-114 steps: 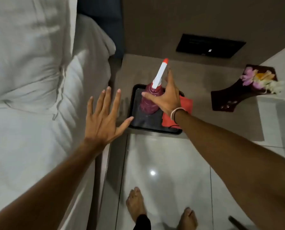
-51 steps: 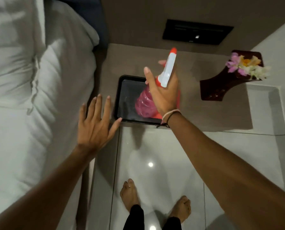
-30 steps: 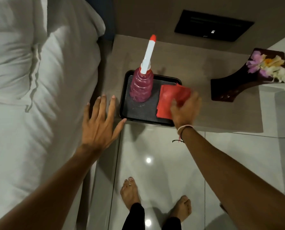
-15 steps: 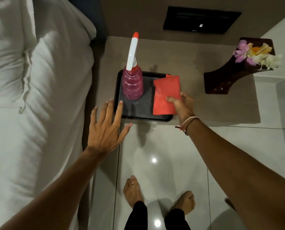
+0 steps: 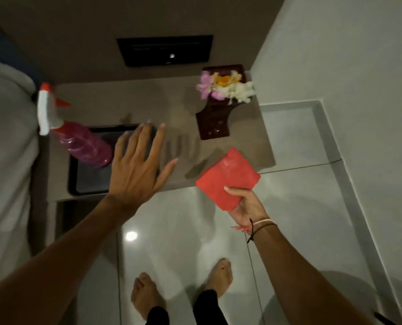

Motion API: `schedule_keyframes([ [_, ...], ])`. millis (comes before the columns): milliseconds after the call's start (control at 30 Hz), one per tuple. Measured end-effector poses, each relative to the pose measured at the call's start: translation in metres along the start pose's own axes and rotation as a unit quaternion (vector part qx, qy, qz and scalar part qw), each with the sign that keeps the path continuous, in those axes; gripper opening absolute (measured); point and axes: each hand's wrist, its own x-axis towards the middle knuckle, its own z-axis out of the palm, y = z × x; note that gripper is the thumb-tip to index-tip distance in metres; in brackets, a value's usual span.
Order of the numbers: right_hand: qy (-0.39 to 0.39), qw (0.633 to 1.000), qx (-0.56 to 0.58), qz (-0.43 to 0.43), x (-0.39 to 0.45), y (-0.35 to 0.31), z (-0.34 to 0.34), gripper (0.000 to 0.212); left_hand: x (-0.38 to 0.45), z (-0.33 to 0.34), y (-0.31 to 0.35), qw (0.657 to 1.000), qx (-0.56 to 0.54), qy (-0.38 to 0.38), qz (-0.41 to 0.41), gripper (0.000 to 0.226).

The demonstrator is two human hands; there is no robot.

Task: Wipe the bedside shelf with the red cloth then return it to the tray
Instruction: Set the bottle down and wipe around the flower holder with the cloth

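Note:
A folded red cloth is pinched at its near corner by my right hand, held in the air above the front edge of the grey-brown bedside shelf. The black tray sits at the shelf's left front, with a pink spray bottle standing in it. Hovering over the tray's right side is my left hand, palm down, fingers spread, holding nothing.
A dark wooden holder with flowers stands at the shelf's back right. A black wall panel is above the shelf. The white bed borders the left. My bare feet stand on glossy floor tiles.
My right hand has lifted the red cloth off the tray and carried it right, past the shelf's front edge. My left hand has moved right, over the tray. The view has shifted right.

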Motion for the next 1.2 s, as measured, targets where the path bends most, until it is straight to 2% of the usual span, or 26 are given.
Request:
schedule_keyframes([
  [133,-0.002,0.998,0.06,-0.031,-0.001,-0.03,-0.012,0.033,0.075,-0.027,0.059,0.997,-0.032,0.052,0.046,0.074],
  [233,-0.009,0.996,0.083,-0.035,0.005,-0.037,-0.017,0.035,0.122,-0.031,0.086,0.993,-0.055,0.016,0.102,0.078],
  [333,-0.011,0.995,0.088,-0.053,0.011,-0.034,-0.021,0.049,0.154,-0.013,0.098,0.988,-0.027,-0.048,0.144,0.082],
  [433,-0.013,0.992,0.108,-0.068,0.016,-0.024,-0.026,0.055,0.165,0.009,0.098,0.982,0.025,-0.097,0.163,0.073],
  [567,-0.012,0.994,0.074,-0.084,0.019,-0.017,-0.023,0.056,0.173,0.014,0.094,0.982,0.024,-0.094,0.164,0.06],
  [767,0.017,0.994,0.021,-0.105,0.033,-0.013,0.003,0.061,0.203,0.012,0.077,0.973,0.041,-0.102,0.2,0.066],
  [967,0.026,0.993,0.029,-0.111,0.049,-0.018,0.028,0.058,0.203,0.015,0.071,0.974,0.041,-0.006,0.222,0.061],
  [1033,0.031,0.993,0.02,-0.111,0.054,-0.018,0.032,0.052,0.208,0.02,0.069,0.975,0.045,-0.019,0.215,0.067],
  [1200,0.067,0.989,-0.005,-0.131,0.065,-0.019,0.04,0.056,0.219,0.026,0.065,0.978,0.032,-0.049,0.202,0.069],
])
